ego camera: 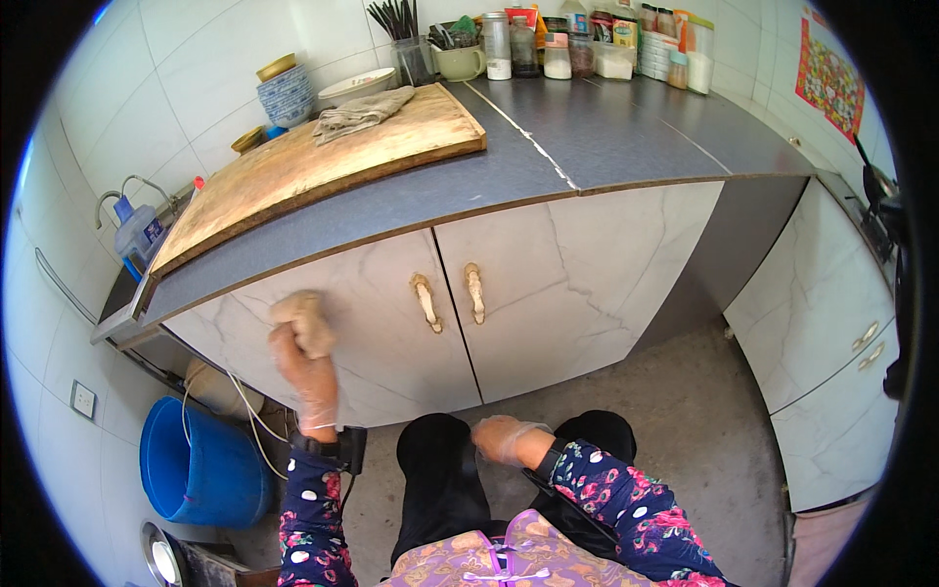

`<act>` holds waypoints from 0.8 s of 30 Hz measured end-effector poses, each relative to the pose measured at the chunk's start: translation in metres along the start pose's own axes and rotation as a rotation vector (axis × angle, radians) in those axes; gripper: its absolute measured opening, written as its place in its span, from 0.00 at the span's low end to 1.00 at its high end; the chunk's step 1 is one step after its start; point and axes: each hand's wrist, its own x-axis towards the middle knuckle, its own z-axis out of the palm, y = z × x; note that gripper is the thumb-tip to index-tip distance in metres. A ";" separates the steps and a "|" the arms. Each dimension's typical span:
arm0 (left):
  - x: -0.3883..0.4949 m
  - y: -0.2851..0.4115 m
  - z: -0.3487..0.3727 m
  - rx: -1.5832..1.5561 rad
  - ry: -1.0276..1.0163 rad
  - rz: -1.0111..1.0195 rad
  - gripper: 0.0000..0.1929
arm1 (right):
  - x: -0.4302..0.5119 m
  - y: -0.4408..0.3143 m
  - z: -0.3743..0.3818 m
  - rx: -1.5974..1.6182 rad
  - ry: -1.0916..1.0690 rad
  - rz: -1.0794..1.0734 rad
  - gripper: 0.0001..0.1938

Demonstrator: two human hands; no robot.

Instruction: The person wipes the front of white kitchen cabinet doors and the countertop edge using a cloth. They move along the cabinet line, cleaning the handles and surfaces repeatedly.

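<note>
A beige cloth, bunched up, is pressed against the left marble-patterned cabinet door by my left hand, which wears a clear thin glove. The cloth lies left of the door's ornate handle. My right hand, also in a clear glove, is at my knee with its fingers curled; whether anything is inside them is hidden. The right cabinet door is closed beside the left one, with its own handle.
Above the doors, a wooden board with a folded cloth lies on the dark countertop. Jars and stacked bowls stand along the wall. A blue bucket sits on the floor at left.
</note>
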 end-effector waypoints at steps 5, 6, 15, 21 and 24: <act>-0.001 0.034 0.016 0.250 -0.101 0.458 0.17 | 0.002 0.001 -0.001 0.014 0.006 0.015 0.11; 0.002 0.035 0.016 0.257 -0.100 0.467 0.16 | 0.002 0.001 0.000 0.020 0.024 0.022 0.11; 0.060 -0.032 -0.039 -0.045 0.156 0.105 0.15 | 0.011 0.001 0.003 0.041 -0.026 0.027 0.10; 0.066 -0.086 -0.081 -0.388 0.324 -0.307 0.12 | 0.009 -0.004 -0.002 0.049 -0.023 0.074 0.10; 0.051 -0.117 -0.087 -0.366 0.333 -0.344 0.09 | 0.006 -0.006 -0.005 0.008 -0.024 0.060 0.11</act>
